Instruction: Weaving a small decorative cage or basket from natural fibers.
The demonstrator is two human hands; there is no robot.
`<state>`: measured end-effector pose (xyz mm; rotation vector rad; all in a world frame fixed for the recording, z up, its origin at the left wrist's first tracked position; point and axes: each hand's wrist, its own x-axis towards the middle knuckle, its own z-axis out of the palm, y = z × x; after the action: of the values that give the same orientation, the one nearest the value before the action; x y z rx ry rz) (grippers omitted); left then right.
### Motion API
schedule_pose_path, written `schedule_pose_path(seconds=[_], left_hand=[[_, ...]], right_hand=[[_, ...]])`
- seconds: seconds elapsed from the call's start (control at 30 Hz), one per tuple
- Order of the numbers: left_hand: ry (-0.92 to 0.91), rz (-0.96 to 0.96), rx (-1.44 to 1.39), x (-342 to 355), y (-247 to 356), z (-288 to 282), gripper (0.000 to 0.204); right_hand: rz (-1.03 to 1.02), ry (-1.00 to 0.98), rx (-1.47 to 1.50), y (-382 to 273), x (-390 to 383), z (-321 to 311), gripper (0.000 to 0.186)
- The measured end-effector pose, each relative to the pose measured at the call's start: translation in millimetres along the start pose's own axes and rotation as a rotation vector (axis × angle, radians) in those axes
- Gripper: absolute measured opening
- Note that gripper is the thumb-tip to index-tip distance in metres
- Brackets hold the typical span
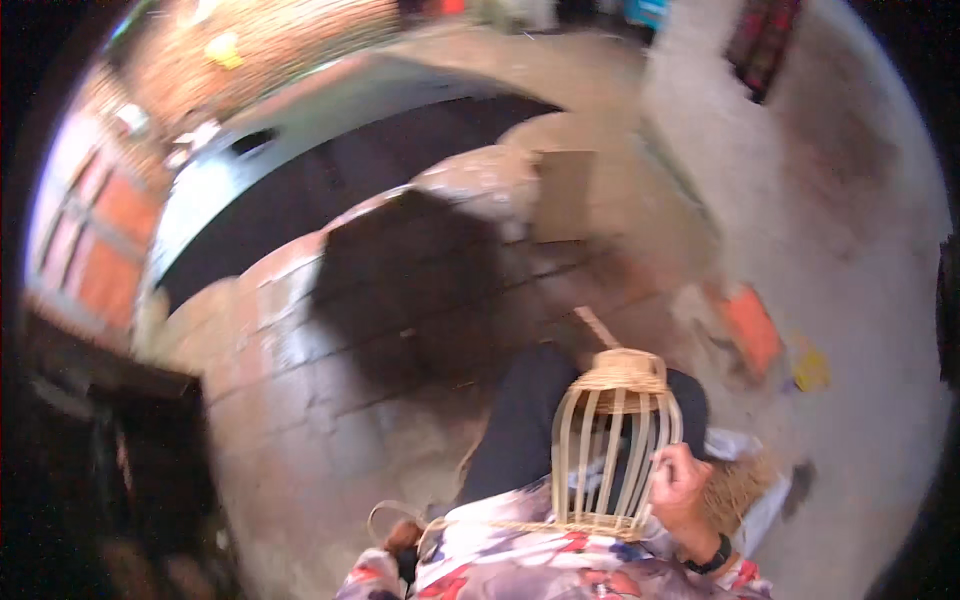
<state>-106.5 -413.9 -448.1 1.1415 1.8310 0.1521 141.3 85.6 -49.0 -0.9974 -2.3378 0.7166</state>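
Observation:
An open-ribbed wicker frame [590, 450] rests in my lap, with pale upright ribs and a tightly woven narrow collar [622, 372] at its far end. My right hand [680, 478] grips the ribs on its right side, fingers curled around them. From the frame's near rim a thin cane strand [490, 522] stretches left across my body. My left hand [404, 538] is closed on that strand at the lower left, partly blurred, and a loop of it curves up beside the hand. A flat stick [597, 328] pokes out past the collar.
Dark trousers [515, 425] lie under the frame. Beside my right forearm is a bundle of brown fibre [738, 492] on white sheeting. An orange brick [752, 330] and a yellow scrap [810, 368] lie farther right. Dark furniture [110, 450] stands left on the tiled floor [330, 400].

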Motion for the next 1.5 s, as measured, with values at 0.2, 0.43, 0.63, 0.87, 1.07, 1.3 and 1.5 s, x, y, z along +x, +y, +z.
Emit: schedule_pose_path(seconds=[0.2, 0.43, 0.63, 0.87, 1.07, 1.3, 1.5], left_hand=[[0.971, -0.486, -0.791, -43.8, 186.1, -94.9, 0.022], [1.128, -0.484, -0.983, -26.4, 271.9, -26.9, 0.024], [0.993, -0.311, -0.774, -56.8, 292.9, -56.5, 0.026], [0.879, -0.057, -0.842, -118.4, 317.7, -132.2, 0.032], [0.661, 0.004, -0.82, -137.9, 366.3, -183.5, 0.071], [0.696, -0.025, -0.792, -126.6, 368.5, -187.9, 0.082], [0.738, -0.003, -0.794, -130.5, 377.2, -190.1, 0.078]], right_hand=[[-0.081, 0.017, 0.106, 6.5, 14.6, -4.3, 0.014], [-0.419, -0.259, 0.218, 27.9, 62.3, 20.1, 0.009], [-0.381, -0.49, 0.198, -16.4, 86.0, 0.8, 0.023], [-0.408, -0.586, 0.248, -33.3, 110.7, 5.1, 0.039], [-0.508, -0.621, 0.275, -11.3, 120.3, 25.7, 0.038], [-0.511, -0.539, 0.276, -15.6, 109.5, 23.1, 0.04], [-0.512, -0.557, 0.285, -20.3, 103.1, 12.0, 0.04]])
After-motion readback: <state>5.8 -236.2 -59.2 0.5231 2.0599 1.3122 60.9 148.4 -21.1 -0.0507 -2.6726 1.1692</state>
